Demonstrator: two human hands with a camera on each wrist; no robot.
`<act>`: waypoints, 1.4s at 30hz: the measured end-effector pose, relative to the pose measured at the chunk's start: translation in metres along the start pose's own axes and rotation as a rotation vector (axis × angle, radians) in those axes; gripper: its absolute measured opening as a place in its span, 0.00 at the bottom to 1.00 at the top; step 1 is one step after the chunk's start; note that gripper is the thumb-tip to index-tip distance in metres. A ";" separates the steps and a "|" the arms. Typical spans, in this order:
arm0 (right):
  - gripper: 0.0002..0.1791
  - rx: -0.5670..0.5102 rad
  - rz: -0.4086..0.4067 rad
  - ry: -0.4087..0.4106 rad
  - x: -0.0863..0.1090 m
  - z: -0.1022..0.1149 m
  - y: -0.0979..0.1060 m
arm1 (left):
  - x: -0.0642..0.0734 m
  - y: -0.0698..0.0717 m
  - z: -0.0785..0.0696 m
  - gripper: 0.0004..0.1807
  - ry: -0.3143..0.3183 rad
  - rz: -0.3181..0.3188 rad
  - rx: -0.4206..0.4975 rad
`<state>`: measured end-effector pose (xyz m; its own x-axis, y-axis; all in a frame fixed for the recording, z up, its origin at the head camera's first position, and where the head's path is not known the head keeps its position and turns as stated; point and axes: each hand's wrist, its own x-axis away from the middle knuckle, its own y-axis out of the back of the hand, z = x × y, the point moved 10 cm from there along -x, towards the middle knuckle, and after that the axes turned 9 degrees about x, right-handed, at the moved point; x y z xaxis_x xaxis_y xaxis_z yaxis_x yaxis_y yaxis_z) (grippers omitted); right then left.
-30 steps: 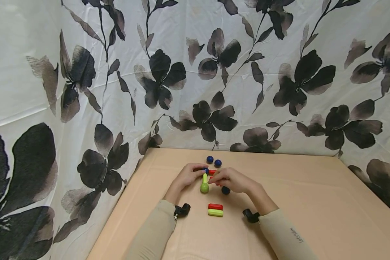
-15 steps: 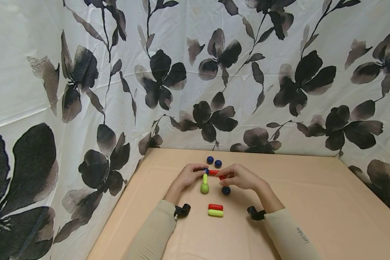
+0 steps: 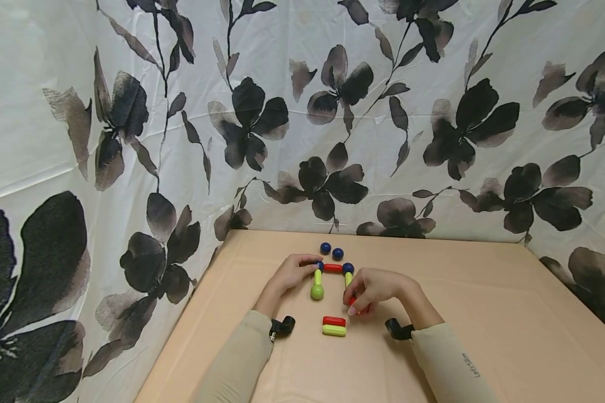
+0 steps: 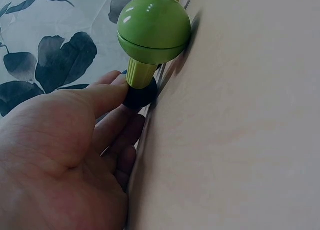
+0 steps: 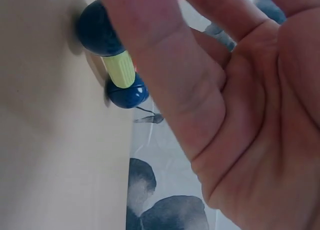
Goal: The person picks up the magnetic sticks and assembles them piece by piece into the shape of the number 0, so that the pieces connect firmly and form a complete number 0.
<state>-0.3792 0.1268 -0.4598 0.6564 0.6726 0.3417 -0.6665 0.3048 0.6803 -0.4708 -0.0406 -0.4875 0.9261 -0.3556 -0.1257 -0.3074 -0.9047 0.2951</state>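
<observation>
My left hand (image 3: 294,273) pinches a blue ball (image 4: 141,94) at the far left corner of a frame of balls and sticks lying on the table. A yellow-green stick (image 3: 318,276) runs from it to a green ball (image 4: 155,29) nearer me. A red stick (image 3: 334,268) links it to another blue ball (image 3: 348,268), from which a second yellow-green stick (image 5: 120,69) leads to a dark blue ball (image 5: 97,29), hidden in the head view. Beside that ball, my right hand (image 3: 378,288) holds a red piece (image 3: 353,302), apparently a stick, mostly covered by the fingers.
Two loose blue balls, one at the back (image 3: 325,248) and one beside it (image 3: 338,254), lie beyond the frame. Nearer me, a red stick (image 3: 334,321) and a yellow-green stick (image 3: 334,331) lie side by side. A floral cloth (image 3: 333,112) hangs behind the table (image 3: 484,313).
My right hand has moved right and toward me with the red piece, from the middle of the frame to its near right ball. My left hand has stayed put.
</observation>
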 end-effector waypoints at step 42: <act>0.20 0.125 -0.418 0.018 0.001 -0.013 0.047 | 0.000 -0.002 -0.001 0.16 0.010 0.005 0.010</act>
<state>-0.4147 0.1511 -0.4357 0.8536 0.5208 0.0095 -0.2962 0.4702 0.8314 -0.4697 -0.0383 -0.4868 0.9268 -0.3576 -0.1144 -0.3139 -0.9052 0.2866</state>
